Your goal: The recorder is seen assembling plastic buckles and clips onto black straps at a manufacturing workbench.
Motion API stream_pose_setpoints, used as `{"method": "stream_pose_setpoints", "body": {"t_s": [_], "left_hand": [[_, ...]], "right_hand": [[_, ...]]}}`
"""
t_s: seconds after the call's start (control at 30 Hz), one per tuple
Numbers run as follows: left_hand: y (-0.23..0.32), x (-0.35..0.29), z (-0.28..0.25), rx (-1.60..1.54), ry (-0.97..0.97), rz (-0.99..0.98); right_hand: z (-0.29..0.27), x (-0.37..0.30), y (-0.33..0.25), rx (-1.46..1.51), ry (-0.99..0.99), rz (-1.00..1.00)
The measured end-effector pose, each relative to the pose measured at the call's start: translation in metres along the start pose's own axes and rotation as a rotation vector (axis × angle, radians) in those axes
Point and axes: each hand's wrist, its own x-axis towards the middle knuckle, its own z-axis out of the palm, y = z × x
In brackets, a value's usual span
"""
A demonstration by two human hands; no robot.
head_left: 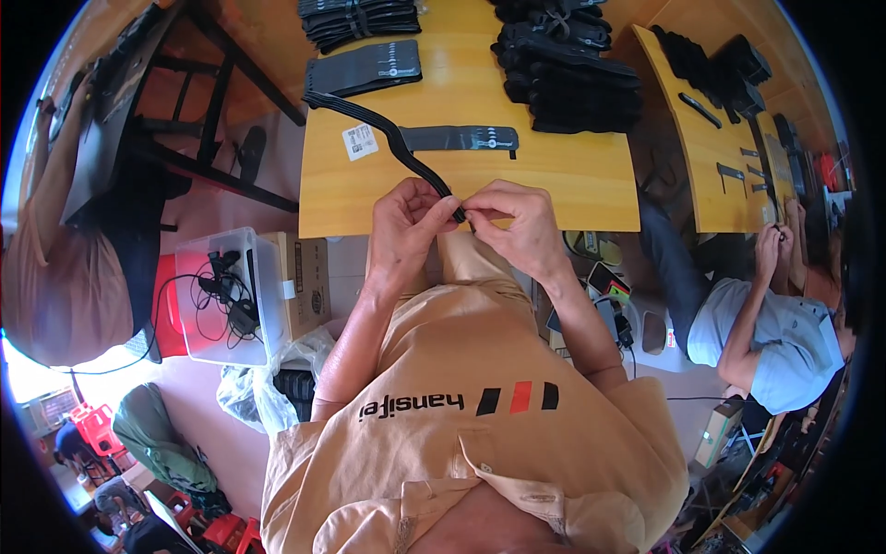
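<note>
Head camera: left grip (409,224) and right grip (520,226) pinch the near end of a black strap (399,145) (ribbed, curving far left).

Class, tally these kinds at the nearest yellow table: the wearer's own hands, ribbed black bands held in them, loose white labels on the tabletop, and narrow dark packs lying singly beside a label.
Hands: 2 (left hand, right hand)
Ribbed black band: 1
White label: 1
Narrow dark pack: 1
Total: 5
</note>
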Motion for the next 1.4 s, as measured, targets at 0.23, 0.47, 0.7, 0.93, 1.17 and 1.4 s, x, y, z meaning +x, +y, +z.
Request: {"method": "stream_pose_setpoints", "body": {"t_s": [0.23, 0.47, 0.7, 0.93, 1.17, 1.4], "left_hand": [[-0.002, 0.0, 0.004, 0.074, 0.021, 0.032], [-0.007, 0.001, 0.009, 0.061, 0.078, 0.067], [-0.006, 0.003, 0.011, 0.048, 0.059, 0.06], [-0.008, 0.006, 0.007, 0.036, 0.048, 0.012], [-0.013, 0.01, 0.001, 0.079, -0.001, 0.035], [-0.02, 0.012, 0.0, 0.194, -0.009, 0.076]], "right_hand": [[0.003, 0.001, 0.007, 0.065, -0.002, 0.062], [0.007, -0.004, 0.003, -0.158, 0.069, -0.058], [0.008, 0.002, 0.011, -0.22, 0.078, -0.077], [0.005, 0.004, 0.011, -0.095, 0.036, 0.037], [0.013, 0.0, 0.016, -0.28, 0.06, -0.144], [0.019, -0.002, 0.019, -0.489, 0.008, -0.25]]}}
